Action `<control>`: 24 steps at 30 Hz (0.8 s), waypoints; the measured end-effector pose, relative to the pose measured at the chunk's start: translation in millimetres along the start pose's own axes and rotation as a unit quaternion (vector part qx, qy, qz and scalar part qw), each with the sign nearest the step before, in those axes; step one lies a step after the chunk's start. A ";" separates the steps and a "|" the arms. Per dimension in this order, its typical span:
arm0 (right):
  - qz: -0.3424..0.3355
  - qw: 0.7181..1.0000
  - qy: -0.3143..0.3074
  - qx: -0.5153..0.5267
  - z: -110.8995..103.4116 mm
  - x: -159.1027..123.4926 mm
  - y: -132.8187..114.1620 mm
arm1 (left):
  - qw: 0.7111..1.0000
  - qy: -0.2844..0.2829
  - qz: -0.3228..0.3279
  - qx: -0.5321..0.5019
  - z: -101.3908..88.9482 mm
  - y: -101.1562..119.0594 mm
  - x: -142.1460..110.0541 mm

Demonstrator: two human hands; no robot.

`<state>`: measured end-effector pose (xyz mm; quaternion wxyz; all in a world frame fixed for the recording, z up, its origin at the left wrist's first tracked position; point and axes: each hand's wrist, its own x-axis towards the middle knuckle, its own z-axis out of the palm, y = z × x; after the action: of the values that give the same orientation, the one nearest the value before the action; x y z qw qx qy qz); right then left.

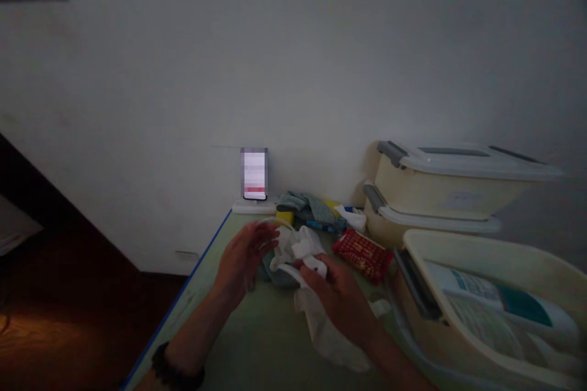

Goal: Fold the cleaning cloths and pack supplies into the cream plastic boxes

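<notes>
Both of my hands are over a pale green table (257, 336) and work a crumpled white cloth (300, 250). My right hand (342, 299) is closed on the cloth, which hangs down below the fist onto the table. My left hand (245, 256) is curled around the cloth's left side, fingers bent, touching it. A grey-blue item lies under the cloth, partly hidden. My left wrist wears a dark band (177, 369).
A red packet (364, 255) lies right of the cloth. An open cream bin (486, 299) holding bottles stands at the right, with two lidded stacked bins (449, 195) behind. A phone (254, 174) leans against the wall beside teal cloths (307, 204). The table's blue left edge drops to a dark floor.
</notes>
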<state>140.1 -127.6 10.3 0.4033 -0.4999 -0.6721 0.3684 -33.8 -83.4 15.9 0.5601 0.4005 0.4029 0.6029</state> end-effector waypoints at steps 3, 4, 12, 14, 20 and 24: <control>-0.069 0.975 0.125 -0.169 -4.7 2.5 17.9 | 0.973 -0.049 0.048 0.219 -5.1 -7.6 2.1; -0.082 0.957 0.154 -0.231 -6.8 2.1 24.5 | 0.948 -0.065 0.083 0.301 -6.6 -12.0 2.7; 0.020 0.877 0.159 -0.453 -9.5 3.7 54.4 | 0.802 -0.172 0.149 0.553 -17.0 -46.4 6.8; 0.027 0.878 0.148 -0.455 -6.4 9.4 54.0 | 0.793 -0.170 0.140 0.567 -17.8 -45.2 8.1; -0.007 0.900 0.122 -0.419 8.0 18.1 46.3 | 0.786 -0.172 0.154 0.574 -21.0 -40.9 13.1; -0.089 0.937 0.074 -0.330 17.3 13.9 42.5 | 0.825 -0.156 0.126 0.528 -24.8 -42.8 16.0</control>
<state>137.9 -106.0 -32.4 0.2950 -0.5690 -0.7659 0.0502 -42.7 -66.3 -32.4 0.2374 0.7709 0.5132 0.2932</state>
